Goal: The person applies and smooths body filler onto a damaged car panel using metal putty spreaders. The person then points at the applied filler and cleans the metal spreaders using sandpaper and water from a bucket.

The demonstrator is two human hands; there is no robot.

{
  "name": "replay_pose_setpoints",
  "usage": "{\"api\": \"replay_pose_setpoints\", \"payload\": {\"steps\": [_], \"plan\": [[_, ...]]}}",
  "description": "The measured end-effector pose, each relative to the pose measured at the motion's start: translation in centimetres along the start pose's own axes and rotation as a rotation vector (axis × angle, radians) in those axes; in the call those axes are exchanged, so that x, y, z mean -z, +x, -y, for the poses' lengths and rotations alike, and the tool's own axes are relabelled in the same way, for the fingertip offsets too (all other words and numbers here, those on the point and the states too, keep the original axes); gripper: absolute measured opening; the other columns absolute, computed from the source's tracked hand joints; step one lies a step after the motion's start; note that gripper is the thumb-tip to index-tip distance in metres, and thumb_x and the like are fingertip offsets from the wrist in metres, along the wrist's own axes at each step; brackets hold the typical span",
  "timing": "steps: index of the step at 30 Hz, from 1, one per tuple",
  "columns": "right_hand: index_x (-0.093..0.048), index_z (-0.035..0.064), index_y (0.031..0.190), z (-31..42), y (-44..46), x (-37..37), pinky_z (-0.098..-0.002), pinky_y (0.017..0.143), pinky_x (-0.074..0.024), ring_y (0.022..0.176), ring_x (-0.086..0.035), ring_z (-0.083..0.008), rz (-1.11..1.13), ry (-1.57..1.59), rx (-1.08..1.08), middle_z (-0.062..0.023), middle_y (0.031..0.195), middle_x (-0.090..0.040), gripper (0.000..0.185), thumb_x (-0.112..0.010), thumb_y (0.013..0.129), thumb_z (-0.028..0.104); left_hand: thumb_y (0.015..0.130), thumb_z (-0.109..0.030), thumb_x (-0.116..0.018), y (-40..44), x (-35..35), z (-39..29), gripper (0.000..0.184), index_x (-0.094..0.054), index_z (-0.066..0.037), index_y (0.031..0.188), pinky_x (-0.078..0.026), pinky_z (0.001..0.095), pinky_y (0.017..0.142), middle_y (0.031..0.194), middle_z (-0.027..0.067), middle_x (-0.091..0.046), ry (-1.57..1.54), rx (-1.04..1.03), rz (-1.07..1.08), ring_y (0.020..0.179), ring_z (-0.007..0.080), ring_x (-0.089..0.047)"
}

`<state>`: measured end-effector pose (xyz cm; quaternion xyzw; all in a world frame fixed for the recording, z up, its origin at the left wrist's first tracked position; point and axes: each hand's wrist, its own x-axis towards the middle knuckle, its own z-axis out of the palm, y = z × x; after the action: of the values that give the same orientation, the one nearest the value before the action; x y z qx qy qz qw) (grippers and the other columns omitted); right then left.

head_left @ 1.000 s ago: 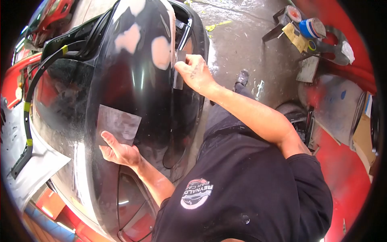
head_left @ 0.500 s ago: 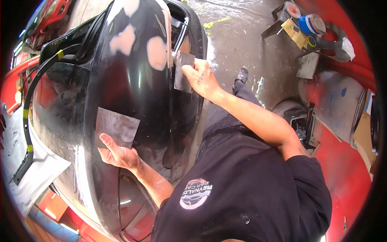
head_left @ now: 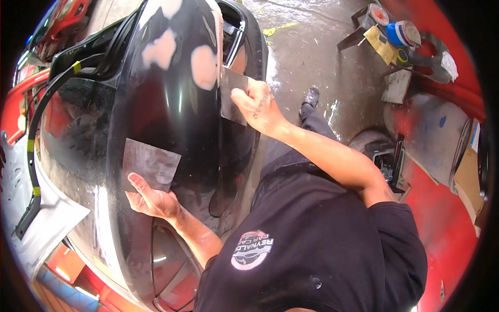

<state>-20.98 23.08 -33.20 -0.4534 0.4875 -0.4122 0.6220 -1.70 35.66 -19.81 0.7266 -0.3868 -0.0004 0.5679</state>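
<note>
In the head view, my left hand (head_left: 153, 198) grips a thin grey square plate (head_left: 150, 162) by its lower corner, thumb on top and fingers mostly hidden underneath. The plate is smudged and held over the black car body panel (head_left: 182, 119). My right hand (head_left: 258, 106) is closed, pinching a grey rectangular flat blade (head_left: 232, 96) that looks like a filler spreader. This blade lies at the panel's right edge; whether it touches cannot be made out. Pale filler patches (head_left: 204, 67) show on the black panel farther up.
A black curved trim strip (head_left: 34, 151) with yellow tape hangs at left. At upper right, a blue-banded can (head_left: 403, 33) and an open can (head_left: 378, 14) sit on a stand. Large panels (head_left: 423, 135) lean at right on a wet-looking floor (head_left: 296, 57).
My right hand and its blade have shifted slightly left and down along the panel edge. My left hand and the square plate have hardly moved.
</note>
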Motion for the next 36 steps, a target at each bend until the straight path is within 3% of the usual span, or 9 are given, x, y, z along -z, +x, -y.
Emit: {"api": "replay_pose_setpoints", "payload": {"steps": [7,10,14,17,23,29,32,36], "plan": [[-0.055,-0.0113,0.079,0.4,1.6,0.5,-0.0458,0.067,-0.0476,0.067,-0.060,-0.0325,0.010,-0.226,-0.074,-0.0304,0.072,-0.054,0.033,-0.058,0.086,0.021,0.105,-0.021,-0.063,0.2,-0.5,-0.3,0.040,-0.065,0.011,0.128,-0.042,0.0322,0.104,0.128,0.0176,-0.069,0.013,-0.054,0.006,0.114,0.0196,-0.061],[-0.054,-0.0112,0.078,0.8,1.7,-0.8,-0.0461,0.065,-0.0458,0.067,-0.058,-0.0317,-0.018,-0.162,0.032,-0.0299,0.073,-0.054,0.034,-0.059,0.085,0.022,0.106,-0.020,-0.063,0.1,-0.1,-0.2,0.039,-0.065,0.011,0.129,-0.042,0.0323,0.105,0.130,0.0182,-0.069,0.046,-0.043,0.025,0.116,0.0201,-0.061],[-0.052,-0.0112,0.076,-2.1,1.4,-0.7,-0.0450,0.064,-0.0455,0.067,-0.058,-0.0312,0.021,-0.058,0.020,-0.0296,0.072,-0.054,0.033,-0.059,0.085,0.020,0.106,-0.019,-0.063,0.1,-0.1,0.6,0.038,-0.065,0.011,0.128,-0.042,0.0324,0.105,0.130,0.0182,-0.069,0.008,-0.049,0.010,0.116,0.0197,-0.061],[-0.051,-0.0110,0.076,-0.3,0.1,0.5,-0.0450,0.065,-0.0466,0.067,-0.059,-0.0326,0.049,-0.052,-0.057,-0.0298,0.071,-0.053,0.034,-0.059,0.086,0.020,0.105,-0.018,-0.063,0.1,-0.2,0.2,0.037,-0.066,0.011,0.127,-0.042,0.0322,0.105,0.128,0.0178,-0.069,0.003,-0.056,0.023,0.115,0.0189,-0.061],[-0.051,-0.0115,0.075,-2.9,1.9,0.1,-0.0429,0.062,-0.0444,0.064,-0.050,-0.0246,-0.057,-0.047,-0.011,-0.0278,0.068,-0.050,0.036,-0.059,0.086,0.022,0.106,-0.024,-0.063,0.1,0.4,0.4,0.043,-0.063,0.011,0.132,-0.039,0.0337,0.110,0.133,0.0172,-0.066,0.022,-0.032,0.067,0.121,0.0205,-0.059],[-0.058,-0.0101,0.079,-0.2,2.4,-0.3,-0.0405,0.062,-0.0454,0.061,-0.051,-0.0210,0.029,-0.064,-0.063,-0.0223,0.062,-0.052,0.037,-0.062,0.085,0.026,0.105,-0.023,-0.063,0.1,0.6,0.6,0.041,-0.064,0.010,0.130,-0.040,0.0321,0.107,0.130,0.0163,-0.068,0.006,-0.027,0.050,0.117,0.0193,-0.060],[-0.060,-0.0066,0.083,2.6,2.0,-0.3,-0.0324,0.059,-0.0420,0.066,-0.049,-0.0077,0.083,-0.064,-0.156,-0.0025,0.066,-0.054,0.030,-0.064,0.088,0.023,0.105,-0.020,-0.064,0.1,1.5,2.1,0.038,-0.065,0.011,0.127,-0.043,0.0310,0.104,0.128,0.0170,-0.069,0.012,-0.015,0.034,0.113,0.0183,-0.062],[-0.062,-0.0073,0.085,2.2,2.1,-1.7,-0.0358,0.061,-0.0457,0.064,-0.059,-0.0151,0.053,-0.107,-0.123,-0.0071,0.068,-0.061,0.032,-0.065,0.087,0.024,0.104,-0.018,-0.065,-0.1,2.2,2.4,0.037,-0.065,0.012,0.127,-0.045,0.0303,0.102,0.128,0.0176,-0.069,-0.010,0.008,0.050,0.113,0.0183,-0.063]]}}
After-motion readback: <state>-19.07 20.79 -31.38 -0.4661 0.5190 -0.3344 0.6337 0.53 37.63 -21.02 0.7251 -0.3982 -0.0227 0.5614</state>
